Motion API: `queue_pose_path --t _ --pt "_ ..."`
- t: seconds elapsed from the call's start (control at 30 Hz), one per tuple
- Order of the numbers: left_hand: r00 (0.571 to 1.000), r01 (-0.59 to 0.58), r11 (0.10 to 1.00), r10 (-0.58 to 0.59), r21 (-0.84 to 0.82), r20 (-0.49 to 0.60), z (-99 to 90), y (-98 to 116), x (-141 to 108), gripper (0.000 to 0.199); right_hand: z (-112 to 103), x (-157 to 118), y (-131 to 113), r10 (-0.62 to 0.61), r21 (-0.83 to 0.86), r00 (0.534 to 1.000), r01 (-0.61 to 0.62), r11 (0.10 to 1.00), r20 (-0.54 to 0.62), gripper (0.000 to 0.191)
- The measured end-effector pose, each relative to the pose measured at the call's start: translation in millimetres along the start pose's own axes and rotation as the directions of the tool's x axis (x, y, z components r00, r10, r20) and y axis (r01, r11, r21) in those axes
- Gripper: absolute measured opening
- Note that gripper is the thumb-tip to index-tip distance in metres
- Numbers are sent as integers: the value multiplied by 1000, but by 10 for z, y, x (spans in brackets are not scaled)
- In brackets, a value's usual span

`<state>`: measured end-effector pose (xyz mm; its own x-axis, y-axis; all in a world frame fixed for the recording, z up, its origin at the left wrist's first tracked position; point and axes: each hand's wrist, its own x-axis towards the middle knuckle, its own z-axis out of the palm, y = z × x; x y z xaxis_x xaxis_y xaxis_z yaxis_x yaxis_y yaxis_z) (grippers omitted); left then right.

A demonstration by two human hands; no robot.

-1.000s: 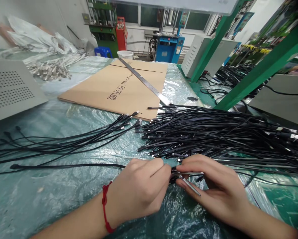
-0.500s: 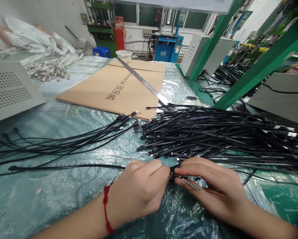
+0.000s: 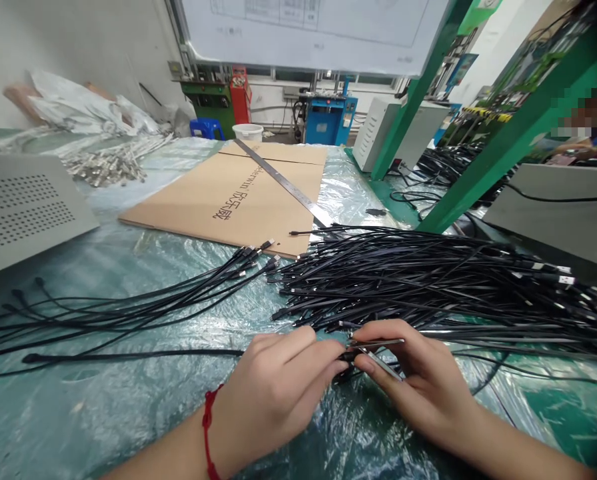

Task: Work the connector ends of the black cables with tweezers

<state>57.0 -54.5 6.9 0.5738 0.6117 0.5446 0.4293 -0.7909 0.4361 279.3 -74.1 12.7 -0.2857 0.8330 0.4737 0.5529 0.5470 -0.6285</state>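
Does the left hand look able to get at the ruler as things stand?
Probably yes: most of the ruler lies uncovered on the cardboard, with only its near end at the cable pile. The left hand grips a cable, though, so it would likely have to let go first.

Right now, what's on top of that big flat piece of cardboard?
A long metal ruler lies slantwise across the cardboard. It hides the strip beneath it, so I can't tell what's there.

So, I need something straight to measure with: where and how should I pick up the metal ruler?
Probably pinch the ruler mid-length by its long edges, from above: it lies flat and slantwise across the cardboard, while its near end meets the black cables.
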Motion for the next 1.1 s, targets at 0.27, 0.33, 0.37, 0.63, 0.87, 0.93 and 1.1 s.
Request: queue_pose_path --t 0.27,0.33,0.37,0.63,0.87,0.93,1.1 --pt "997 -34 998 30 -59 -77 -15 -16 33 19 7 -5 8 35 71 999 -33 997 -28 22" --pt "995 -53 997 47 -56 -92 -18 -16 41 20 5 -13 4 81 120 996 -77 990 -24 20" --pt "994 -60 997 55 -52 -100 -19 -15 44 21 3 -17 -1 114 155 993 -111 982 -10 18" --pt "987 -107 994 102 -34 -124 -44 -6 50 16 -22 53 -34 398 574 877 -478 665 269 22" --pt "979 -186 982 182 -35 -87 -52 -48 49 22 23 158 11 318 717 728 -674 175 607 29" --pt "977 -199 980 196 -23 -83 -51 -61 38 28 39 159 8 315 704 695 -702 107 646 29" --pt "982 -169 985 171 36 -82 -54 -56 39 21 38 124 7 399 675 766 -638 371 504 25"
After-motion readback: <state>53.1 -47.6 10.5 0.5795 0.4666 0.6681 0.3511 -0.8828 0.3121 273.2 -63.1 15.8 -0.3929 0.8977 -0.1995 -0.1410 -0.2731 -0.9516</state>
